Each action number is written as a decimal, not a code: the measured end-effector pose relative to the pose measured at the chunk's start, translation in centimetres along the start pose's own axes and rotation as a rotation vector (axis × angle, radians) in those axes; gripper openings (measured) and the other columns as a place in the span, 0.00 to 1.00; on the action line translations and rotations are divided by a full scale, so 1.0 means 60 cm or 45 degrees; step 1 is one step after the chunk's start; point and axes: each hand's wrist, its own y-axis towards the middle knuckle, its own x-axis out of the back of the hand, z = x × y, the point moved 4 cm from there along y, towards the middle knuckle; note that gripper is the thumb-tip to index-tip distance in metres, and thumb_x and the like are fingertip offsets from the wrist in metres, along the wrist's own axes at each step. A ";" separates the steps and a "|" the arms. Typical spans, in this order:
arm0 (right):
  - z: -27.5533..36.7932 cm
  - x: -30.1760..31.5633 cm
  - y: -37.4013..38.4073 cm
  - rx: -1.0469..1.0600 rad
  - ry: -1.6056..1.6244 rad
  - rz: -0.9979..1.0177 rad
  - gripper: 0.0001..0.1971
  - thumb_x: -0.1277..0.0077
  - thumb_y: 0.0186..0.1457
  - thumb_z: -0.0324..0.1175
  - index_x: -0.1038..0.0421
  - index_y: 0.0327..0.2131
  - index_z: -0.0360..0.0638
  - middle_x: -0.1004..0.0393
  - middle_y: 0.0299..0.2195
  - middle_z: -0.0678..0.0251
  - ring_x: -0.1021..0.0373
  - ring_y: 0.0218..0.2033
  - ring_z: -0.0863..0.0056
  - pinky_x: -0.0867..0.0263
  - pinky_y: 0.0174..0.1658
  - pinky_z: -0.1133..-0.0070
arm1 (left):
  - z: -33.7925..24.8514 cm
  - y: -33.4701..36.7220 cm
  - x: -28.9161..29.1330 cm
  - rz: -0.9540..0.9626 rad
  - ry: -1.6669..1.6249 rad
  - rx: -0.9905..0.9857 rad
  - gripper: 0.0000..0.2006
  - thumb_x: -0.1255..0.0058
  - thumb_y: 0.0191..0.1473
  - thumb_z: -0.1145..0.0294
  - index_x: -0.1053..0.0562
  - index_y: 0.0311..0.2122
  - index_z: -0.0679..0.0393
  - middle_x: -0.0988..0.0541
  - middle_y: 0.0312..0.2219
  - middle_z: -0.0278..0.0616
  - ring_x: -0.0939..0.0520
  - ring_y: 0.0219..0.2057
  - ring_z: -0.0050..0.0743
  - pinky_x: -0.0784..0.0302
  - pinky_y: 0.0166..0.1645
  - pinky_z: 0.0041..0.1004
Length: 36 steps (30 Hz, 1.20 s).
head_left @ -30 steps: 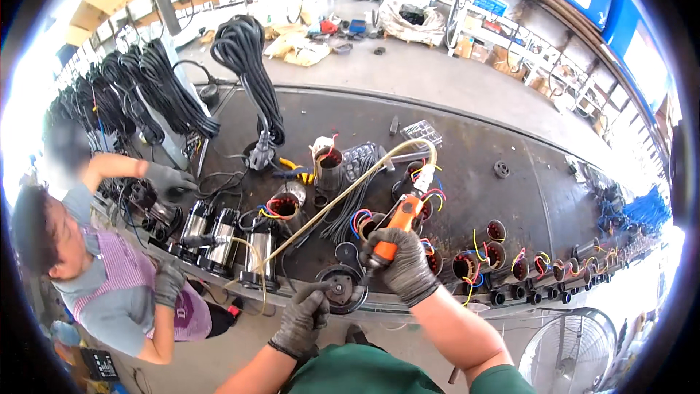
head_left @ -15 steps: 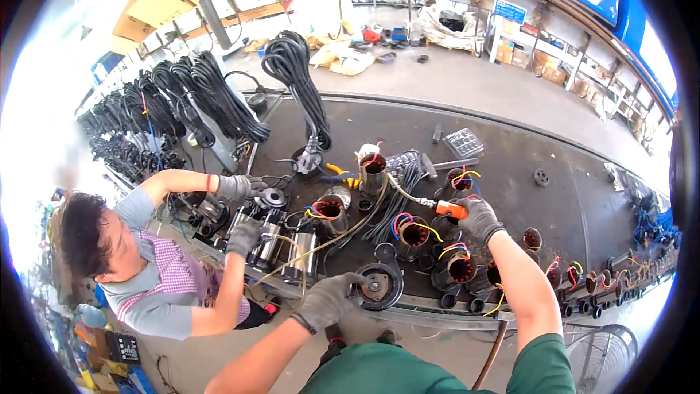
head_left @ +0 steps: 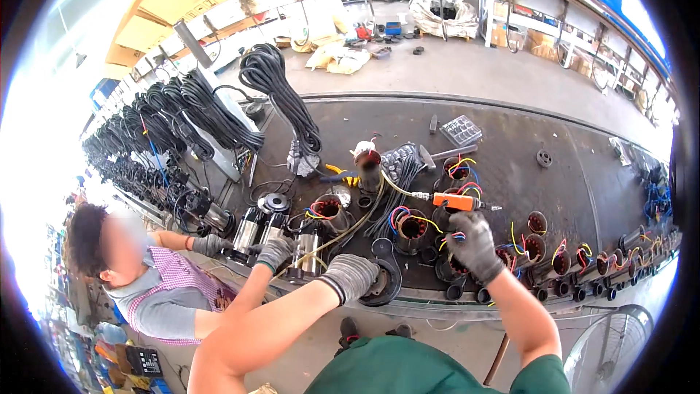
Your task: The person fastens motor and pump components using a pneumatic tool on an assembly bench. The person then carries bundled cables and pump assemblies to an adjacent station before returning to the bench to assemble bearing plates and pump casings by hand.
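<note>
My left hand [head_left: 353, 278], in a grey knit glove, closes on the near-left side of a round black cover [head_left: 392, 286] with a metal centre. The cover is at the bench's near edge, and my fingers hide part of it. My gloved right hand [head_left: 474, 246] bends its fingers round the coloured wires [head_left: 456, 236] of an upright motor housing [head_left: 450, 270], partly hidden beneath the hand. Beyond that hand lies an orange air screwdriver [head_left: 452, 201], its hose leading left and its bit pointing right. Another open motor housing [head_left: 413, 230] stands between my hands.
A co-worker [head_left: 157, 277] at the left has gloved hands near silver motor bodies [head_left: 302, 248]. Coiled black cables [head_left: 281, 95] stand at the far left. A hammer [head_left: 448, 152] and yellow-handled pliers [head_left: 341, 175] lie farther back. More housings [head_left: 560, 264] line the right edge.
My right hand has let go of the orange screwdriver and moved nearer, to the housing's wires. My left hand has shifted slightly over the black cover. The co-worker's hands have moved nearer.
</note>
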 end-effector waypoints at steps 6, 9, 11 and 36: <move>0.085 -0.059 -0.138 -0.270 0.538 0.257 0.22 0.35 0.48 0.33 0.27 0.47 0.36 0.24 0.40 0.54 0.25 0.43 0.59 0.28 0.48 0.69 | -0.004 0.035 0.003 0.072 -0.006 -0.079 0.14 0.42 0.50 0.66 0.23 0.42 0.60 0.17 0.29 0.54 0.15 0.34 0.54 0.20 0.38 0.46; 0.091 -0.130 -0.180 -0.640 0.987 0.379 0.31 0.33 0.52 0.38 0.32 0.56 0.35 0.24 0.45 0.54 0.26 0.47 0.69 0.28 0.50 0.73 | -0.015 0.016 0.019 0.116 -0.022 -0.079 0.18 0.41 0.49 0.66 0.25 0.45 0.61 0.17 0.29 0.55 0.15 0.34 0.55 0.20 0.38 0.46; 0.096 -0.173 -0.183 -0.685 1.011 0.445 0.37 0.33 0.52 0.39 0.38 0.61 0.35 0.24 0.46 0.54 0.26 0.46 0.71 0.28 0.50 0.74 | -0.016 0.005 0.026 -0.031 -0.158 -0.087 0.20 0.42 0.49 0.66 0.26 0.47 0.61 0.18 0.29 0.55 0.15 0.34 0.56 0.20 0.38 0.47; 0.106 -0.144 -0.198 -1.012 1.378 0.354 0.43 0.32 0.50 0.39 0.43 0.63 0.28 0.23 0.44 0.57 0.27 0.44 0.76 0.30 0.49 0.76 | 0.079 -0.166 -0.121 -0.852 -1.988 0.226 0.35 0.32 0.43 0.69 0.32 0.57 0.68 0.24 0.33 0.28 0.25 0.31 0.18 0.28 0.37 0.20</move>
